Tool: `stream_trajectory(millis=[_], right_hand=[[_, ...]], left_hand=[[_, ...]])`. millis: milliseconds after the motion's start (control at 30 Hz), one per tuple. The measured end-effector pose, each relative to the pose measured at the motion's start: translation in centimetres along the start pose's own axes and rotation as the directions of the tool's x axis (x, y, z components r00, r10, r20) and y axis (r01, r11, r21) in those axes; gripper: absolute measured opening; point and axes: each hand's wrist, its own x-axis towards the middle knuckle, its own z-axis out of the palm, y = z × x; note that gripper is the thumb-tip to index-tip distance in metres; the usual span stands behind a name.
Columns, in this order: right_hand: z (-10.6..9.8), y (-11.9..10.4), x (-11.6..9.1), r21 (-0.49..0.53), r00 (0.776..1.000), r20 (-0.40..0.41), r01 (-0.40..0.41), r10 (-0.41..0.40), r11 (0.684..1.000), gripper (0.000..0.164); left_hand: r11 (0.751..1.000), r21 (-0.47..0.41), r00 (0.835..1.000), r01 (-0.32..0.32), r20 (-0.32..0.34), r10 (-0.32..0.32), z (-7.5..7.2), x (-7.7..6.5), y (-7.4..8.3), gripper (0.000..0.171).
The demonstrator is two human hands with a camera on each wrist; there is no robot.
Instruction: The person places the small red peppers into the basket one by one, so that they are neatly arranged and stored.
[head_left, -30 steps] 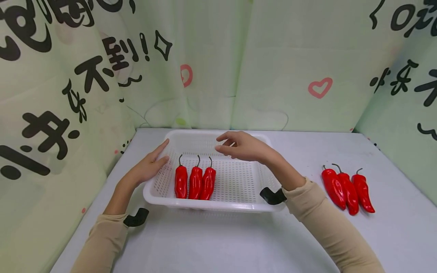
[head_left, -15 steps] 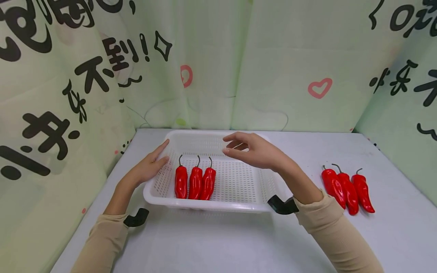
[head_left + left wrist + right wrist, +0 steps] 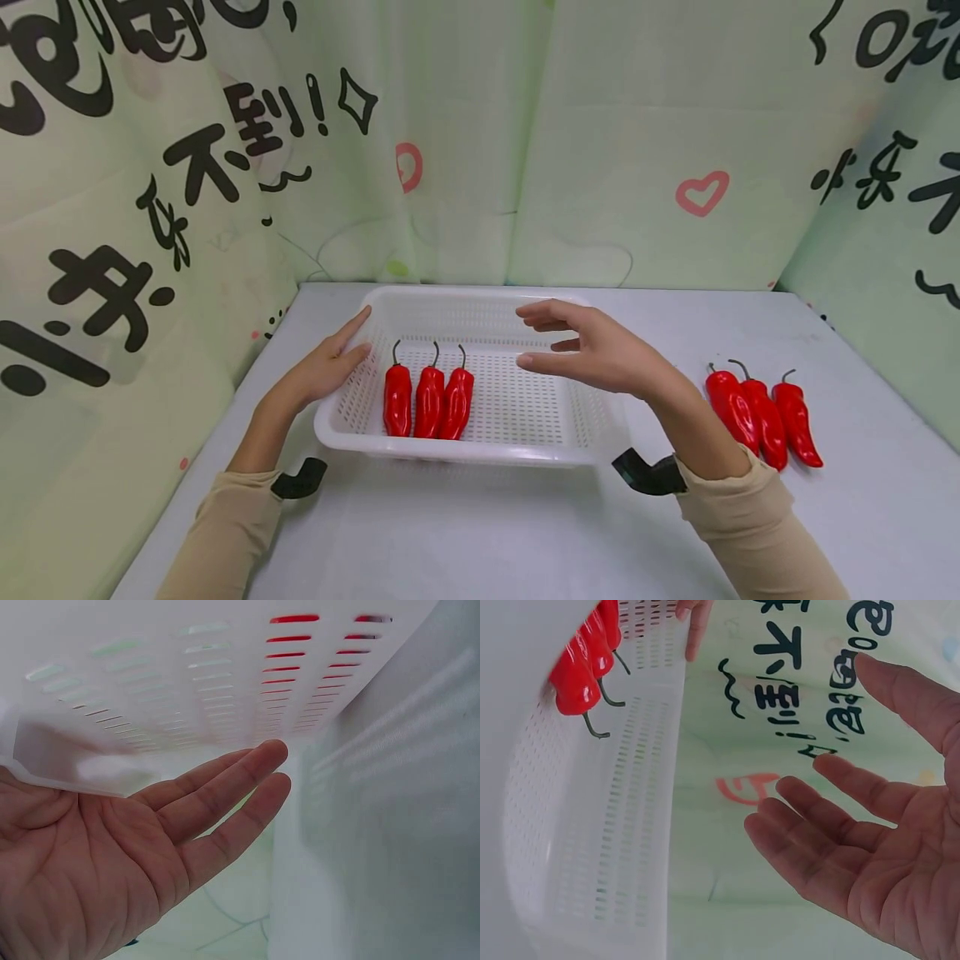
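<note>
Hand (L), ctr-left of head view, touches L side of white basket, fingers straight, thumb apart. 3 red peppers lie side by side in basket, approx mid-frame. R hand, right of ctr, hovers over basket's R end, fingers loose, thumb apart. 3 more peppers on tabletop, lower right.

Six peppers (plus two hands), one basket

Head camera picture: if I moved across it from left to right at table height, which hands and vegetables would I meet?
The person's left hand, three red peppers in the white basket, the right hand, three more red peppers on the table.
</note>
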Motion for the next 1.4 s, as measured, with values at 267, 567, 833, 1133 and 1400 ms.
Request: stream_trajectory(millis=[267, 567, 833, 1133, 1400], right_hand=[[-0.6, 0.7, -1.2, 0.011, 0.998, -0.033, -0.047, 0.048, 0.999, 0.063], [-1.4, 1.4, -2.5, 0.012, 0.994, -0.062, -0.084, 0.084, 0.996, 0.066], [-2.3, 2.4, -4.0, 0.015, 0.988, -0.084, -0.127, 0.127, 0.992, 0.067], [-3.4, 3.8, -5.0, -0.027, 0.979, -0.107, -0.18, 0.176, 0.983, 0.074], [-4.4, 5.3, -6.4, -0.051, 0.969, -0.135, -0.217, 0.209, 0.975, 0.074]], left_hand=[[1.0, -0.005, 1.0, -0.004, 0.0, 0.004, 0.1, 0.2, -0.3, 0.067], [1.0, -0.014, 1.0, 0.002, -0.003, -0.002, 0.1, 0.2, -0.7, 0.067], [1.0, -0.008, 1.0, 0.017, -0.001, -0.017, 0.2, 0.2, -0.6, 0.068], [1.0, -0.007, 1.0, 0.021, -0.005, -0.021, 0.3, 0.2, -0.5, 0.068], [1.0, -0.007, 1.0, 0.01, -0.003, -0.01, 0.2, 0.2, -0.5, 0.068]])
